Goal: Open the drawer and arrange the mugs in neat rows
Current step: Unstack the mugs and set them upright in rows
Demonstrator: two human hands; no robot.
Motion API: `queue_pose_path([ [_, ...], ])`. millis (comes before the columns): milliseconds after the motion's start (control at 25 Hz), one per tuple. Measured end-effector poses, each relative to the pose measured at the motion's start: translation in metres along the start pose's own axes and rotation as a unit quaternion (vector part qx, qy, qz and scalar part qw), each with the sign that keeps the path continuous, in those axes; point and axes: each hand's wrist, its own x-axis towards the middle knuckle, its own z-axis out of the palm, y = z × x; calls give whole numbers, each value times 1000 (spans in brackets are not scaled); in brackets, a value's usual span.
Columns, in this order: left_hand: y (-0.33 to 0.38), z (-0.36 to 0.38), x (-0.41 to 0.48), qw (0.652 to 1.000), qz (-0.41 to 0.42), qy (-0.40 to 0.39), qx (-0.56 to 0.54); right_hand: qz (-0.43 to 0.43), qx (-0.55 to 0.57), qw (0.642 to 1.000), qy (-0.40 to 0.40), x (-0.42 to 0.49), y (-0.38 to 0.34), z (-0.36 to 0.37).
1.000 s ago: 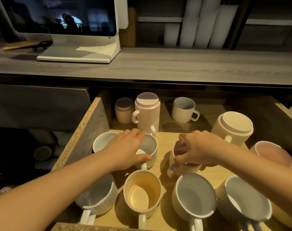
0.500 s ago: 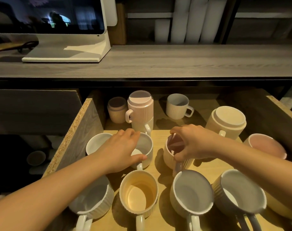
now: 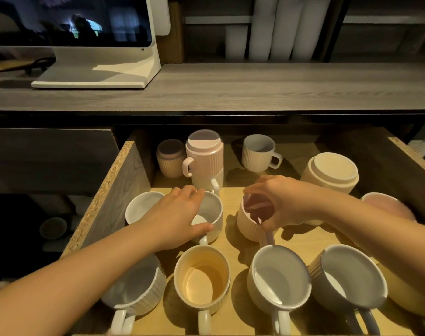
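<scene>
Left hand [image 3: 176, 218] is clamped over the rim of a white mug [image 3: 210, 215], right hand [image 3: 283, 202] pinches the pink mug [image 3: 251, 223] by its rim, both mid-drawer [image 3: 105, 202]. Front row of four sits just nearer than the pink mug. Ceramic's probably heavy-ish, chippy and slick, so I'd grab handles or pinch rims firmly.

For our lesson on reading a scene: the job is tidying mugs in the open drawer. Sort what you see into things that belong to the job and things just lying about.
Belongs to the job:
drawer
white mug under the left hand
pink mug in the right hand
yellow mug
stacked mugs

Just lying about:
monitor
countertop
white rolls
</scene>
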Motion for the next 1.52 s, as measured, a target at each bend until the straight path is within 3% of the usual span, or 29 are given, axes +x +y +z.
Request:
queue_pose_path([
  [520, 9, -12, -1, 1000, -11, -13, 4, -1, -5, 1000, -11, -5, 1, -2],
  [800, 57, -54, 13, 998, 68, 9, 10, 3, -21, 993, 112, -28, 15, -56],
  [1120, 124, -40, 68, 993, 117, 22, 5, 115, -18, 983, 144, -65, 78, -67],
  [1320, 146, -21, 94, 989, 104, -21, -105, 193, 72, 963, 175, -64, 90, -45],
  [1520, 149, -1, 102, 974, 83, -6, -211, 204, 67, 959, 184, -59, 85, -32],
])
